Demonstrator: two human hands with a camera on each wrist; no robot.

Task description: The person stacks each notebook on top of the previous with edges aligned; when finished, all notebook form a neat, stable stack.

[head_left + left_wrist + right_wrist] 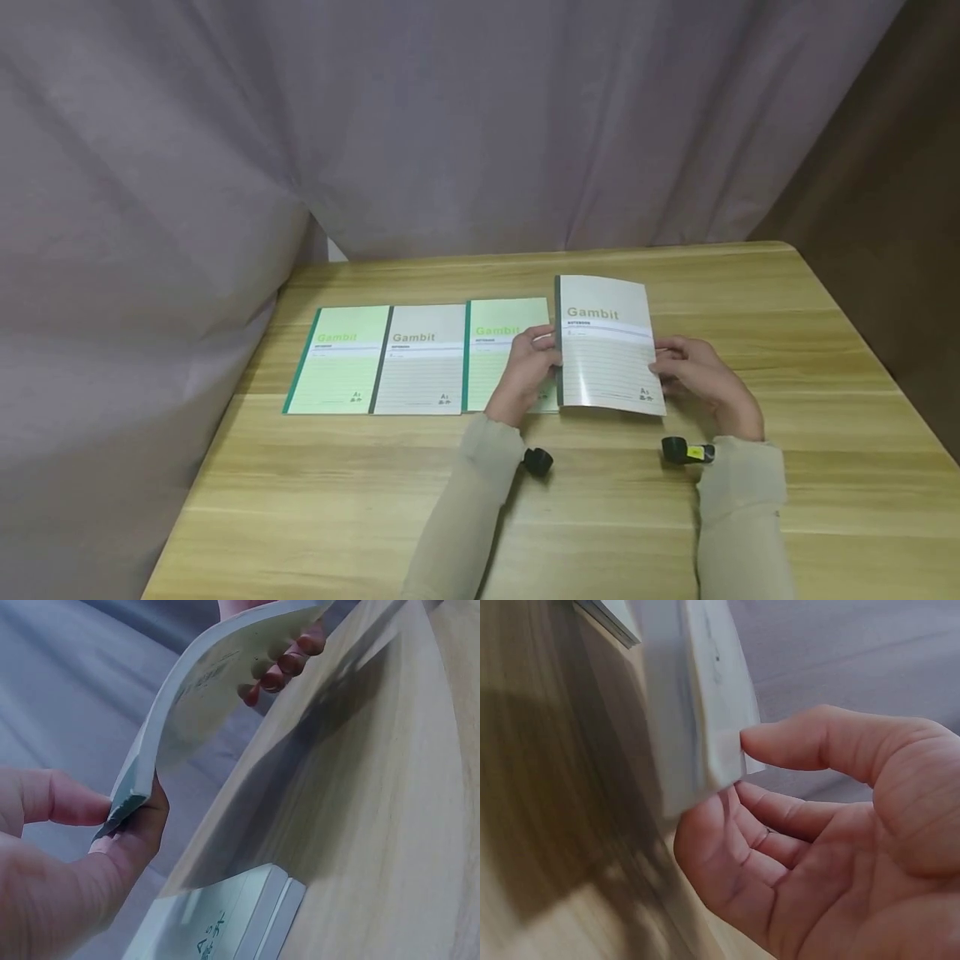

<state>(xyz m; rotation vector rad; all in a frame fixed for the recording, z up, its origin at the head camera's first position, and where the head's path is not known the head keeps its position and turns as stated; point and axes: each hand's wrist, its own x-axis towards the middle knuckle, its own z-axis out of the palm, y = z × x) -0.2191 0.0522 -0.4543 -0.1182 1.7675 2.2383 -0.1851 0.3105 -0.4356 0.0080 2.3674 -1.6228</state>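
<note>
A grey notebook (607,354) is pinched at opposite edges by the left hand (522,367) and right hand (708,379), above the table (600,525), at the right end of a row of notebooks (420,375).

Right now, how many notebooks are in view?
4 visible: left green notebook, middle grey notebook and right green notebook in a row on the table, plus a held grey notebook between the left hand and right hand. Others may be hidden beneath the right green one.

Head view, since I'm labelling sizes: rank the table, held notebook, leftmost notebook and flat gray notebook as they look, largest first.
Table
Held notebook
Leftmost notebook and flat gray notebook: too alike to rank
</note>
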